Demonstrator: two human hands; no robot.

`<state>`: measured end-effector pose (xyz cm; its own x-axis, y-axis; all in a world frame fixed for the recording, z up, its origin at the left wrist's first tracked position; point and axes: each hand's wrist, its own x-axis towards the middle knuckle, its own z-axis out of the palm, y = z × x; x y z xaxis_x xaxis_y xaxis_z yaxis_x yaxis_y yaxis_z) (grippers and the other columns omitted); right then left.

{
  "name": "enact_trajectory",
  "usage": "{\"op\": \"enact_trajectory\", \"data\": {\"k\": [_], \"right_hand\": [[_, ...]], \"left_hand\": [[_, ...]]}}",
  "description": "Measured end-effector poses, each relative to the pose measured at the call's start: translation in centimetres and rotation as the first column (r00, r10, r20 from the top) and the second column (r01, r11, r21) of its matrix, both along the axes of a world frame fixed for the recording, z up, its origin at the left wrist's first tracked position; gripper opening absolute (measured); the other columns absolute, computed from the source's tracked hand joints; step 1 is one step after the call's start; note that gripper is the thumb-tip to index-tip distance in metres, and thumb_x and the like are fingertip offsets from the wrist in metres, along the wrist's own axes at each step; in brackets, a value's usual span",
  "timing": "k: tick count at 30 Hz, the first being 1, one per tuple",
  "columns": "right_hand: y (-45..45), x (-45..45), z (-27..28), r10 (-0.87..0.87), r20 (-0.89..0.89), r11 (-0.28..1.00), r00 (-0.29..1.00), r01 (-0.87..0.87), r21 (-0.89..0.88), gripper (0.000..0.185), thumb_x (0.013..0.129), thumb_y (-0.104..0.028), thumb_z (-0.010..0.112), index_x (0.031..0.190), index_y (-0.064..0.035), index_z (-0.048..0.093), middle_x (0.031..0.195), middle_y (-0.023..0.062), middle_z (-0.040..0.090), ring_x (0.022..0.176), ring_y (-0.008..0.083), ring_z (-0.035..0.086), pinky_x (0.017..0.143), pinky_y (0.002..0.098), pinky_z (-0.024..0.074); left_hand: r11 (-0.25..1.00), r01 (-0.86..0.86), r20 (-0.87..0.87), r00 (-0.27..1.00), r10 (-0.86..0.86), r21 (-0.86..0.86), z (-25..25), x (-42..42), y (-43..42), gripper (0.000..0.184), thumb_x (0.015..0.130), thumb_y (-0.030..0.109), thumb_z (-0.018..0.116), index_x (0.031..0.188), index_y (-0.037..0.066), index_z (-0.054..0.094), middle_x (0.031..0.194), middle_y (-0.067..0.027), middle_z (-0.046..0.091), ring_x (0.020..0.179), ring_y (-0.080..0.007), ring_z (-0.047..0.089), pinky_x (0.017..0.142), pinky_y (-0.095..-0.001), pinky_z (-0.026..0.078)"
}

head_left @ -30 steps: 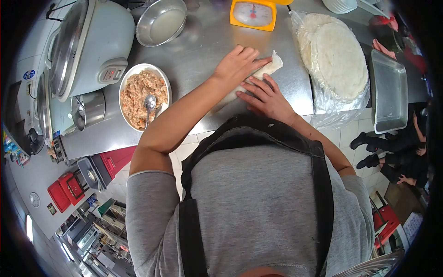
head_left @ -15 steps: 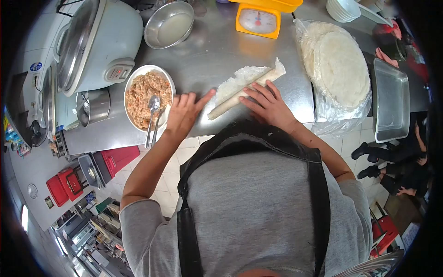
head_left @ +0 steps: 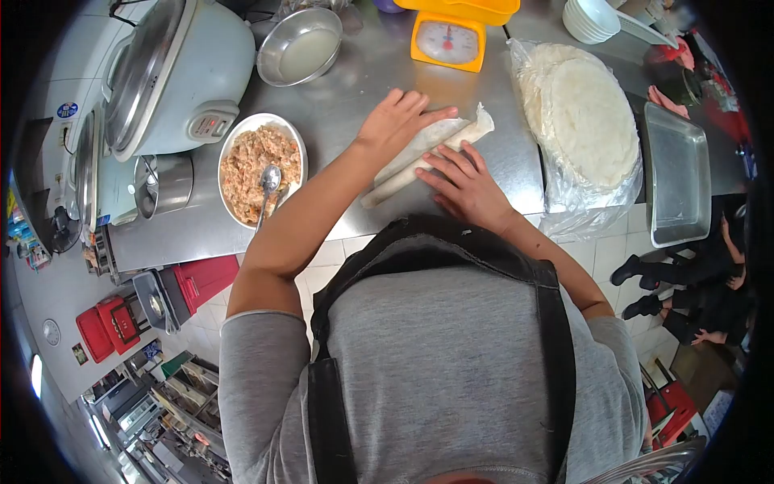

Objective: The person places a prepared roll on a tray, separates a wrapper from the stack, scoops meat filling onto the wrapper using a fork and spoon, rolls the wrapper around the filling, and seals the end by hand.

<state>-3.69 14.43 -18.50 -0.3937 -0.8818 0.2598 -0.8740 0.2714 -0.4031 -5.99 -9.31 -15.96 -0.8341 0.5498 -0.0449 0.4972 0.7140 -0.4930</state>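
A partly rolled wrapper sheet (head_left: 409, 159) lies slantwise on the steel counter, its near edge wound into a long thin roll (head_left: 391, 189). My right hand (head_left: 463, 181) rests on the upper right part of this roll, fingers spread and lying over it. At the sheet's far left edge is my left hand (head_left: 395, 125), one finger stretched along that edge and the others bent. Whether it touches the sheet I cannot tell. Left of my forearm stands a white oval bowl (head_left: 304, 165) of minced filling (head_left: 250, 161), with a metal spoon (head_left: 270, 177) in it.
A stack of round wrappers (head_left: 588, 113) lies on plastic at the right, beside a metal tray (head_left: 679, 173). Along the back are a yellow scale (head_left: 447, 40) and a steel bowl (head_left: 278, 73) of whitish liquid. A large cooker (head_left: 189, 81) occupies the left. Other people's legs (head_left: 669, 270) show far right.
My left hand has moved up and right, from beside the filling bowl to the sheet's far edge. My right hand stays on the roll.
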Motion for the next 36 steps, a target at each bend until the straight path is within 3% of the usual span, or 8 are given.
{"op": "enact_trajectory", "data": {"k": [11,14,19,25,31,32,35,36], "right_hand": [[0.0,-2.1,-0.6,-0.017,0.024,0.987,1.000,0.020,-0.159,0.041,0.085,-0.013,0.072,0.125,-0.0145,0.064,0.132,0.0040,0.061,0.131,0.0275,0.052,0.112,0.0475,0.0380],[-0.5,-3.8,-0.5,-0.003,0.017,0.972,1.000,0.007,-0.236,0.031,0.083,-0.012,0.074,0.113,-0.0131,0.068,0.121,0.0033,0.064,0.121,0.0266,0.055,0.104,0.0430,0.0426],[-0.9,-5.3,-0.3,0.053,-0.016,0.976,0.998,-0.055,-0.211,0.027,0.080,-0.015,0.076,0.107,-0.0137,0.070,0.114,0.0011,0.064,0.112,0.0247,0.057,0.096,0.0397,0.0442],[-1.5,-6.6,-0.5,0.082,-0.053,0.982,0.995,-0.090,-0.164,0.025,0.084,-0.022,0.073,0.108,-0.0147,0.073,0.112,0.0001,0.066,0.111,0.0230,0.058,0.097,0.0386,0.0439],[-2.8,-7.8,-0.2,0.095,0.024,0.988,0.995,-0.091,-0.125,0.022,0.084,-0.018,0.073,0.106,-0.0134,0.076,0.103,0.0031,0.062,0.105,0.0252,0.057,0.093,0.0406,0.0454],[-3.0,-7.9,0.1,0.092,0.033,0.991,0.995,-0.088,-0.103,0.020,0.084,-0.017,0.073,0.104,-0.0133,0.077,0.100,0.0033,0.061,0.104,0.0250,0.057,0.092,0.0404,0.0454],[-3.6,-8.2,0.8,0.099,0.026,0.990,0.995,-0.095,-0.103,0.017,0.084,-0.014,0.072,0.100,-0.0130,0.077,0.096,0.0037,0.059,0.101,0.0247,0.056,0.091,0.0398,0.0449],[-3.8,-8.3,0.8,0.098,0.028,0.991,0.995,-0.095,-0.099,0.016,0.084,-0.015,0.070,0.099,-0.0133,0.078,0.096,0.0032,0.059,0.101,0.0241,0.056,0.090,0.0389,0.0441]], "left_hand": [[0.934,-0.287,0.246,0.941,0.233,0.212,1.8,15.9,-6.1,0.072,0.090,0.006,0.057,0.157,0.029,0.045,0.104,-0.0029,0.058,0.096,-0.0214,0.054,0.086,-0.0369,0.040],[0.711,-0.365,0.190,0.930,0.316,0.601,2.0,16.9,-6.3,0.055,0.083,0.000,0.065,0.134,0.022,0.066,0.105,-0.0055,0.063,0.097,-0.0251,0.058,0.085,-0.0387,0.041],[0.395,-0.175,0.087,0.969,0.231,0.902,0.8,12.5,1.4,0.033,0.075,-0.001,0.079,0.105,0.008,0.066,0.106,-0.0087,0.067,0.097,-0.0304,0.062,0.084,-0.0419,0.048],[0.311,-0.257,0.156,0.936,0.316,0.915,-1.3,10.4,2.9,0.044,0.076,0.003,0.082,0.116,0.007,0.064,0.104,-0.0107,0.070,0.092,-0.0313,0.066,0.080,-0.0417,0.053],[-0.100,-0.490,0.492,0.798,0.348,0.866,-2.1,10.1,2.1,0.053,0.080,0.008,0.081,0.129,0.013,0.063,0.099,-0.0101,0.074,0.094,-0.0286,0.069,0.082,-0.0403,0.056],[-0.112,-0.514,0.518,0.780,0.352,0.850,-2.1,10.1,2.0,0.053,0.081,0.006,0.079,0.131,0.013,0.063,0.099,-0.0095,0.074,0.095,-0.0268,0.067,0.082,-0.0403,0.054],[0.387,-0.308,0.141,0.904,0.404,0.869,-1.1,10.0,1.8,0.054,0.081,0.005,0.078,0.133,0.012,0.063,0.099,-0.0089,0.073,0.094,-0.0258,0.065,0.082,-0.0400,0.052],[0.383,-0.274,0.112,0.913,0.393,0.882,-1.3,9.8,1.9,0.055,0.081,0.005,0.079,0.133,0.011,0.063,0.102,-0.0080,0.074,0.093,-0.0256,0.064,0.082,-0.0394,0.052]]}}
